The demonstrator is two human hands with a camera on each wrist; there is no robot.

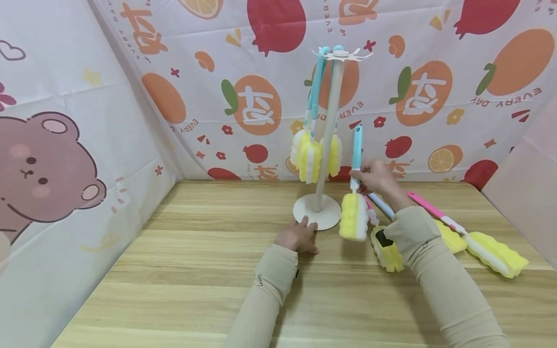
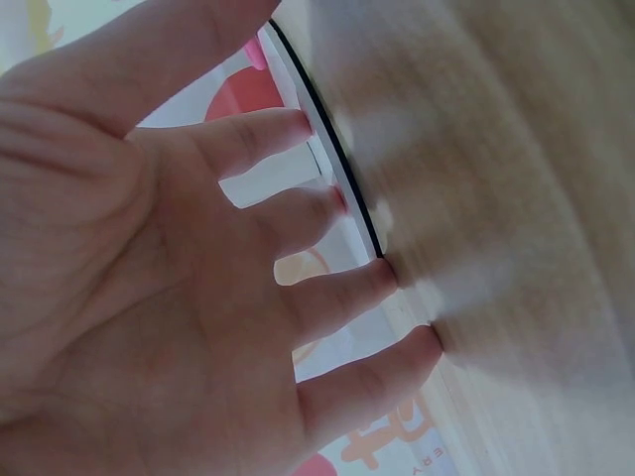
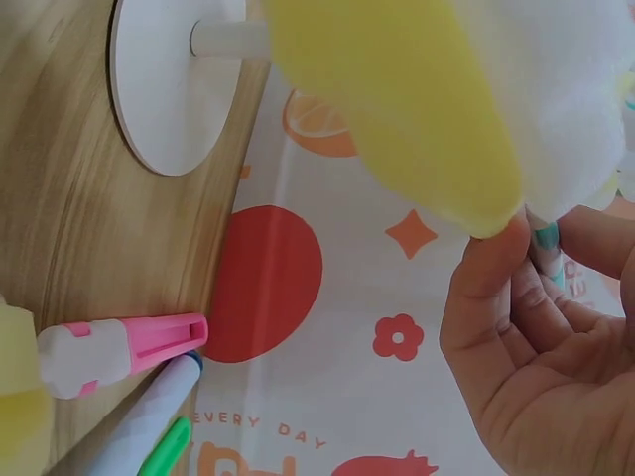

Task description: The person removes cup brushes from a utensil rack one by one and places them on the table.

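Observation:
My right hand (image 1: 376, 178) pinches the handle of a teal sponge brush (image 1: 354, 217), held upright with its yellow-and-white sponge head down, just right of a white stand. In the right wrist view that sponge head (image 3: 427, 109) fills the top, above the pinching fingers. My left hand (image 1: 298, 237) rests at the front of the stand's round base (image 1: 329, 219), its fingers spread. In the left wrist view the fingertips of the left hand (image 2: 228, 258) touch the base's edge and the tabletop. Several teal-handled sponge brushes (image 1: 310, 154) hang from the hooked top (image 1: 341, 56) of the stand.
On the wooden table (image 1: 196, 270), right of the stand, lie more sponge brushes: a pink-handled one (image 1: 496, 252) at far right, another pink one (image 1: 386, 251) partly behind the right sleeve, and a pale-handled one (image 1: 381, 205). A printed cloth (image 1: 191, 159) backs the table.

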